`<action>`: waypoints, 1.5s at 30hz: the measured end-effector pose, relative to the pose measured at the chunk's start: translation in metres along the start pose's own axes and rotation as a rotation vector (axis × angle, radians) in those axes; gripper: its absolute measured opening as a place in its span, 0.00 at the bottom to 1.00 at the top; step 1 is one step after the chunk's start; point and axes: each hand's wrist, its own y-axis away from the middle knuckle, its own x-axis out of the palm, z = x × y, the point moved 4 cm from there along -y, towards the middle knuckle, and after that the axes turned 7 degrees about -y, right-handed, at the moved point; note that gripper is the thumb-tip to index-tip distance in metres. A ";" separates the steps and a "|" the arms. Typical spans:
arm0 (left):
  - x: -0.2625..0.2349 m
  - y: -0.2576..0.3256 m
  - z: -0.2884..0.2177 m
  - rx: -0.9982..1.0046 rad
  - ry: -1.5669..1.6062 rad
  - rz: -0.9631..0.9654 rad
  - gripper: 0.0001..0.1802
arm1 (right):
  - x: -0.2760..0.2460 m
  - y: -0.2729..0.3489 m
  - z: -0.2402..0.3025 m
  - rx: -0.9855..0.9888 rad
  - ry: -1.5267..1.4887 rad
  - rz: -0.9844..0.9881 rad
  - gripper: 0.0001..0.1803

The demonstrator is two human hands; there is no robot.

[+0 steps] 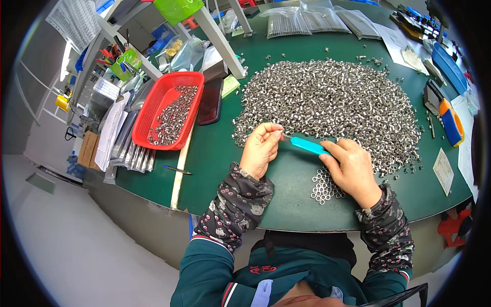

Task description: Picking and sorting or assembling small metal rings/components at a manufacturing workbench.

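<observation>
My left hand [261,150] pinches a tiny silvery metal ring [282,132] between thumb and fingertips; the fingers partly cover it. My right hand [354,170] grips a hand tool with a flat teal handle [308,146]. The tool's thin metal tip points left and reaches the ring, and I cannot tell whether it is inside the hole. Just beyond both hands spreads a wide heap of small metal rings [327,94]. Close to my right hand's thumb side, a small single-layer group of rings [325,189] lies on the green table [286,197].
On the left stands a red plastic basket [142,134] partly filled with metal pieces, beside a dark phone [210,102]. A pen [177,170] lies nearer. Bagged metal rods [289,23] rest at the back. An orange-and-blue tool [452,123] and a card [443,171] are on the right.
</observation>
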 end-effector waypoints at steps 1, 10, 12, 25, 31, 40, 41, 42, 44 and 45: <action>-0.001 0.000 0.001 0.003 -0.035 -0.019 0.07 | 0.000 0.000 0.000 -0.001 -0.001 0.000 0.11; 0.003 0.000 0.001 0.005 0.032 0.033 0.06 | 0.002 0.000 -0.006 0.066 -0.083 0.032 0.11; 0.002 0.000 0.002 0.020 0.032 0.038 0.05 | 0.004 0.000 -0.008 0.105 -0.118 0.075 0.12; 0.002 0.001 0.004 0.088 0.004 -0.020 0.04 | 0.001 0.004 0.006 0.058 0.011 -0.016 0.12; 0.001 0.002 0.006 0.060 0.104 -0.037 0.03 | 0.000 0.003 0.016 -0.091 0.111 -0.131 0.12; 0.000 0.001 0.005 0.057 0.131 -0.037 0.04 | 0.003 0.002 0.003 0.104 -0.102 -0.002 0.10; -0.001 0.001 0.005 0.058 0.131 -0.038 0.04 | 0.003 0.002 0.002 0.103 -0.102 -0.002 0.10; -0.001 0.001 0.006 0.058 0.126 -0.027 0.04 | 0.003 0.002 0.002 0.112 -0.113 0.005 0.10; 0.000 0.001 0.006 0.057 0.121 -0.015 0.03 | 0.004 0.003 0.001 0.122 -0.124 0.011 0.10; 0.002 0.001 0.006 0.057 0.115 -0.023 0.03 | 0.004 0.003 0.000 0.129 -0.133 0.027 0.10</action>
